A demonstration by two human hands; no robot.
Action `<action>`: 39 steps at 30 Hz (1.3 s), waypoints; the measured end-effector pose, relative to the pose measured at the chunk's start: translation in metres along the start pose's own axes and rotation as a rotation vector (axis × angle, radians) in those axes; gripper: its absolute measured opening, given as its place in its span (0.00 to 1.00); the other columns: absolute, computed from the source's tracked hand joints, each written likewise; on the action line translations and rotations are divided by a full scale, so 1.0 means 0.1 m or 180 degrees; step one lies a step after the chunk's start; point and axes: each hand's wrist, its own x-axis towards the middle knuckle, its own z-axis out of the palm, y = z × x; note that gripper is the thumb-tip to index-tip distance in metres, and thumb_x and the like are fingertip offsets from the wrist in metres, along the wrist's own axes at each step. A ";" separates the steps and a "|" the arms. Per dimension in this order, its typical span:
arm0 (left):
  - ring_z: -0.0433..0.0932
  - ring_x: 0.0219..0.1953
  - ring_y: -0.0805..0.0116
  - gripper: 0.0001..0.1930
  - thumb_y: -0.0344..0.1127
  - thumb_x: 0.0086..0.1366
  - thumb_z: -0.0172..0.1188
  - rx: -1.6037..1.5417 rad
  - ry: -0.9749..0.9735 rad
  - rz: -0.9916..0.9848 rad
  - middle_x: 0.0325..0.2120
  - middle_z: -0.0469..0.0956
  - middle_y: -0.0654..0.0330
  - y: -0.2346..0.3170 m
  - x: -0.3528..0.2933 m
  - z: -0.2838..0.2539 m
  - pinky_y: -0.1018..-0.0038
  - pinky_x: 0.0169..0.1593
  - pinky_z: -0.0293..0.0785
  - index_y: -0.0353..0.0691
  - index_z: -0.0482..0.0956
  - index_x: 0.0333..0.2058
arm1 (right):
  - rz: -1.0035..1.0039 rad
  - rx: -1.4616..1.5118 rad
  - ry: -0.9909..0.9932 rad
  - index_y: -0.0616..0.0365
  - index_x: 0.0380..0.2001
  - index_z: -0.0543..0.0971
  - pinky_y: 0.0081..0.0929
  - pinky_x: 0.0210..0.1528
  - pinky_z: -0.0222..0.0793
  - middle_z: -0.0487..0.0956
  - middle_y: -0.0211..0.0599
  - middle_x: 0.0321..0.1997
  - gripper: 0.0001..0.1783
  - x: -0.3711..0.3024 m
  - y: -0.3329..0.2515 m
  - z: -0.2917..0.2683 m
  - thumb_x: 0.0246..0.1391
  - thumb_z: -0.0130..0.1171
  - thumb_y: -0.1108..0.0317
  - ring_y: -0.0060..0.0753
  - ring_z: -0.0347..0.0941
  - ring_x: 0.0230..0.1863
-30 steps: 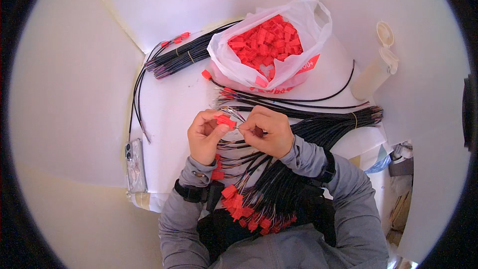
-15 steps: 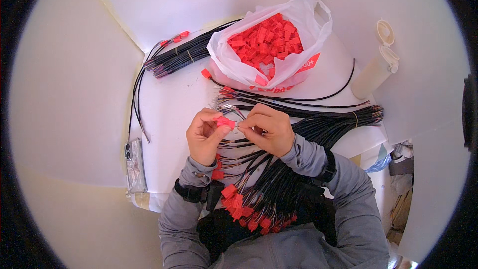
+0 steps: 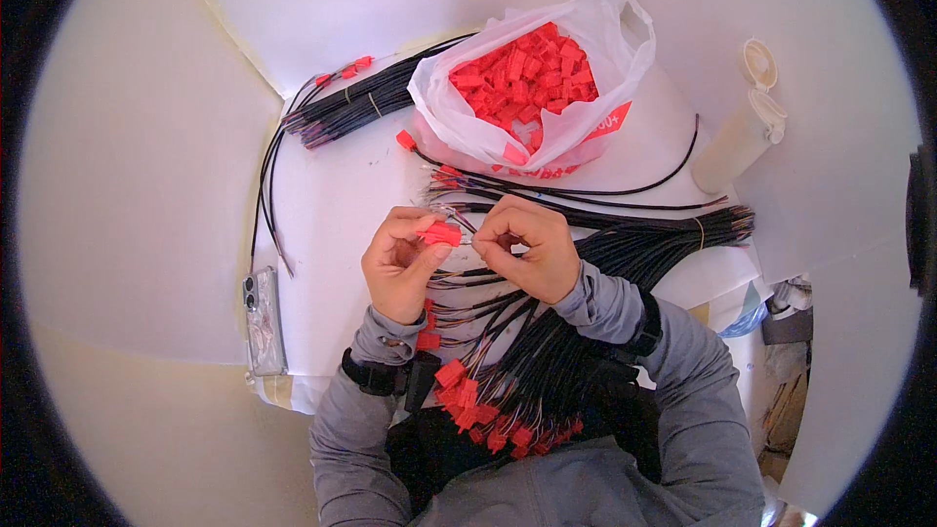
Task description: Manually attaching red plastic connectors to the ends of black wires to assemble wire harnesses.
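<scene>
Between the thumb and fingers of my left hand (image 3: 398, 265) is a red plastic connector housing (image 3: 441, 234), held level over the table. My right hand (image 3: 529, 246), just to its right, pinches a thin wire (image 3: 468, 242) close to the housing's right end. Whether the wire tip sits inside the housing is too small to tell. Loose wire ends (image 3: 451, 212) fan out behind the fingers. Under and right of my hands lies a thick bundle of black cables (image 3: 556, 351), many ending in red connectors (image 3: 468, 410) at the table's near edge.
A white plastic bag (image 3: 429, 107) full of red housings (image 3: 527, 73) stands at the back. Left of it lies another black cable bundle (image 3: 361, 109). A phone (image 3: 264, 322) is at the left edge, a cream bottle (image 3: 732, 151) with raised lid at the right. White panels surround the table.
My right hand has shifted slightly, drawing a little away from the housing. The left hand has moved slightly left with the connector housing, still gripping it.
</scene>
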 end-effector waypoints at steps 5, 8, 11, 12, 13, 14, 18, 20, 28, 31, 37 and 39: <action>0.70 0.40 0.68 0.14 0.19 0.51 0.57 -0.0229 -0.0011 -0.0054 0.39 0.69 0.53 -0.03 0.00 0.00 0.75 0.44 0.68 0.34 0.69 0.38 | 0.0006 -0.0041 -0.0170 0.64 0.23 0.72 0.12 0.24 0.63 0.69 0.31 0.25 0.03 0.01 -0.02 -0.03 0.42 0.55 0.80 0.16 0.66 0.23; 0.70 0.41 0.67 0.13 0.20 0.52 0.56 -0.0510 -0.0017 -0.0138 0.40 0.69 0.52 -0.07 0.00 0.00 0.74 0.45 0.68 0.34 0.68 0.38 | 0.0130 0.0023 -0.0223 0.63 0.22 0.72 0.12 0.23 0.61 0.69 0.30 0.24 0.02 0.00 -0.01 -0.02 0.43 0.55 0.79 0.15 0.65 0.22; 0.70 0.41 0.67 0.13 0.20 0.52 0.56 -0.0663 0.0070 -0.0094 0.41 0.69 0.51 -0.06 0.01 0.01 0.73 0.45 0.68 0.35 0.68 0.37 | 0.0298 0.0170 -0.0207 0.63 0.21 0.71 0.12 0.22 0.59 0.68 0.29 0.23 0.02 -0.01 -0.01 -0.01 0.43 0.55 0.79 0.14 0.64 0.21; 0.70 0.41 0.67 0.13 0.20 0.52 0.56 -0.0653 0.0055 -0.0089 0.41 0.69 0.51 -0.07 0.01 0.01 0.73 0.45 0.68 0.35 0.68 0.38 | 0.0275 0.0124 -0.0184 0.62 0.21 0.71 0.12 0.22 0.58 0.68 0.28 0.23 0.03 0.00 -0.01 -0.01 0.43 0.55 0.78 0.13 0.63 0.21; 0.71 0.41 0.67 0.13 0.20 0.52 0.56 -0.0642 0.0041 -0.0084 0.41 0.69 0.50 -0.07 0.01 0.01 0.73 0.45 0.67 0.35 0.68 0.38 | 0.0251 0.0078 -0.0161 0.62 0.21 0.71 0.12 0.22 0.58 0.68 0.28 0.22 0.03 0.00 -0.02 -0.01 0.43 0.55 0.78 0.13 0.63 0.20; 0.71 0.41 0.67 0.13 0.20 0.52 0.56 -0.0642 0.0040 -0.0087 0.41 0.69 0.50 -0.06 0.01 0.01 0.73 0.45 0.67 0.35 0.68 0.38 | 0.0254 0.0080 -0.0159 0.62 0.21 0.71 0.12 0.22 0.58 0.68 0.28 0.22 0.03 0.00 -0.02 -0.01 0.43 0.55 0.78 0.13 0.63 0.20; 0.71 0.40 0.67 0.14 0.20 0.52 0.56 -0.0599 0.0056 -0.0082 0.40 0.69 0.52 -0.05 0.00 0.02 0.74 0.45 0.67 0.34 0.69 0.38 | 0.0148 0.0045 -0.0095 0.62 0.21 0.71 0.12 0.20 0.58 0.68 0.29 0.22 0.04 0.00 -0.02 -0.01 0.41 0.56 0.79 0.14 0.63 0.19; 0.71 0.40 0.68 0.14 0.20 0.52 0.56 -0.0566 0.0099 -0.0107 0.40 0.69 0.53 -0.05 0.00 0.00 0.75 0.45 0.67 0.34 0.69 0.38 | 0.0062 0.0010 -0.0086 0.63 0.21 0.71 0.13 0.20 0.58 0.68 0.29 0.22 0.04 0.00 -0.02 0.00 0.41 0.56 0.80 0.14 0.63 0.19; 0.71 0.36 0.71 0.13 0.21 0.52 0.57 -0.0462 0.0082 -0.0245 0.35 0.69 0.57 -0.05 -0.02 -0.03 0.78 0.40 0.68 0.32 0.70 0.37 | -0.0446 -0.0420 -0.0133 0.62 0.23 0.74 0.13 0.18 0.60 0.70 0.32 0.24 0.05 0.00 -0.08 -0.03 0.39 0.58 0.80 0.16 0.65 0.18; 0.71 0.35 0.72 0.12 0.20 0.52 0.57 -0.0534 0.0103 -0.0256 0.35 0.69 0.57 -0.03 -0.01 -0.01 0.78 0.40 0.68 0.31 0.70 0.37 | -0.0390 -0.0345 -0.0147 0.63 0.23 0.74 0.13 0.18 0.60 0.69 0.32 0.24 0.05 -0.01 -0.08 -0.02 0.39 0.58 0.80 0.16 0.65 0.18; 0.71 0.36 0.71 0.13 0.20 0.50 0.58 -0.0387 0.0114 -0.0145 0.36 0.69 0.57 -0.02 0.00 0.01 0.78 0.41 0.68 0.32 0.70 0.36 | -0.0313 -0.0309 -0.0190 0.63 0.23 0.74 0.13 0.18 0.60 0.70 0.32 0.24 0.05 -0.01 -0.08 -0.03 0.39 0.57 0.80 0.16 0.64 0.18; 0.71 0.37 0.71 0.13 0.19 0.50 0.58 -0.0351 0.0038 -0.0133 0.36 0.69 0.57 -0.04 -0.01 -0.01 0.78 0.41 0.68 0.32 0.70 0.36 | -0.0310 -0.0311 -0.0183 0.63 0.24 0.74 0.13 0.18 0.60 0.70 0.32 0.24 0.05 -0.01 -0.08 -0.02 0.39 0.58 0.80 0.16 0.64 0.18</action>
